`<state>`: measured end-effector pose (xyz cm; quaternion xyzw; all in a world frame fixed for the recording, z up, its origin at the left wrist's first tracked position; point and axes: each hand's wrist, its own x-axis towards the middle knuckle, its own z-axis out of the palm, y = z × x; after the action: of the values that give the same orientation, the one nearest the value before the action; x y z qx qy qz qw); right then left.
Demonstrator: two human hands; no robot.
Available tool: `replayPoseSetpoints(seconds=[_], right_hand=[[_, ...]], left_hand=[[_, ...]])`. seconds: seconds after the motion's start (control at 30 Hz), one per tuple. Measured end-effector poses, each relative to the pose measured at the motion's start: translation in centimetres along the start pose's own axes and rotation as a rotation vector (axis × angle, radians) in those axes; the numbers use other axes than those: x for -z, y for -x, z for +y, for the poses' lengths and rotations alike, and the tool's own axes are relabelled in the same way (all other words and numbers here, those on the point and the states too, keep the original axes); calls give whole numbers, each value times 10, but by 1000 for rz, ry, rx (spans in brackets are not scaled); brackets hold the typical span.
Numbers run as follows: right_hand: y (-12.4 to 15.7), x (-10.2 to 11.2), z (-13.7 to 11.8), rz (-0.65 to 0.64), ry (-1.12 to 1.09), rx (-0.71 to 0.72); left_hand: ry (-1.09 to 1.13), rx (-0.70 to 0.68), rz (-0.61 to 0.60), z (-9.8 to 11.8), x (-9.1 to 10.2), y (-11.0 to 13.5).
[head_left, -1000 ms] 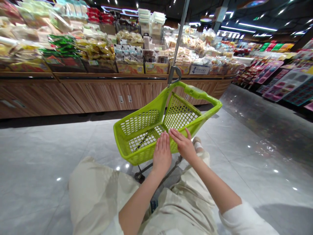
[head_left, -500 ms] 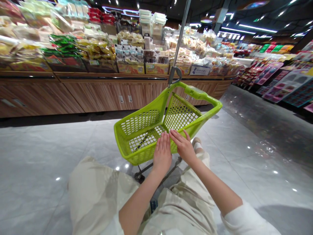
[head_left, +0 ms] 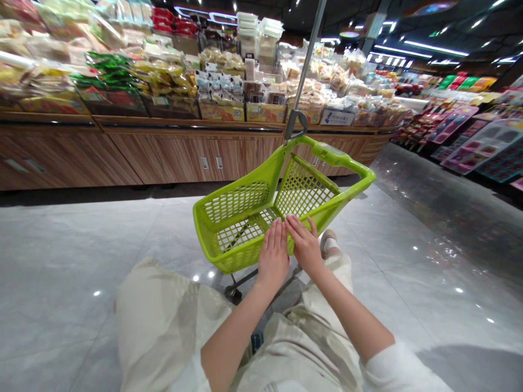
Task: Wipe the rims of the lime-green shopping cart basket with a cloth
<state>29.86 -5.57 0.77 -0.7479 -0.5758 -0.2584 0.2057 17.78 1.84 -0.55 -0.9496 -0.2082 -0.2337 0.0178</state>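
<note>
A lime-green plastic shopping basket (head_left: pixel 237 209) on a wheeled frame stands on the floor just in front of me, with nothing in it. My left hand (head_left: pixel 273 257) lies flat on its near rim, fingers straight and together. My right hand (head_left: pixel 304 245) rests beside it on the same rim, fingers stretched out, its fingertips touching those of the left hand. Neither hand holds anything. A grey metal handle pole (head_left: pixel 304 76) rises from the basket's far side. My legs in cream trousers show below.
A long wooden counter (head_left: pixel 163 155) stacked with packaged snacks and breads runs across the back. Shelves with pink and grey trays (head_left: pixel 469 136) line the right aisle. Glossy grey floor tiles (head_left: pixel 73 245) spread to the left and right of the basket.
The view has shifted slightly, so the basket and both hands sit a little to the right. The hands keep their flat pose on the rim.
</note>
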Motion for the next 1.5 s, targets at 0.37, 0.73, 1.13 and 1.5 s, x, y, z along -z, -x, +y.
replayPoseSetpoints(seconds=[0.37, 0.73, 1.13, 1.5], right_hand=[[-14, 30, 90, 205, 141, -335], [-9, 27, 61, 51, 80, -106], [-1, 8, 9, -29, -3, 13], [-6, 15, 41, 95, 81, -229]], left_hand=[[-1, -10, 3, 0, 3, 1], [-22, -18, 19, -3, 2, 3], [-12, 1, 7, 0, 3, 0], [-18, 1, -1, 4, 0, -1]])
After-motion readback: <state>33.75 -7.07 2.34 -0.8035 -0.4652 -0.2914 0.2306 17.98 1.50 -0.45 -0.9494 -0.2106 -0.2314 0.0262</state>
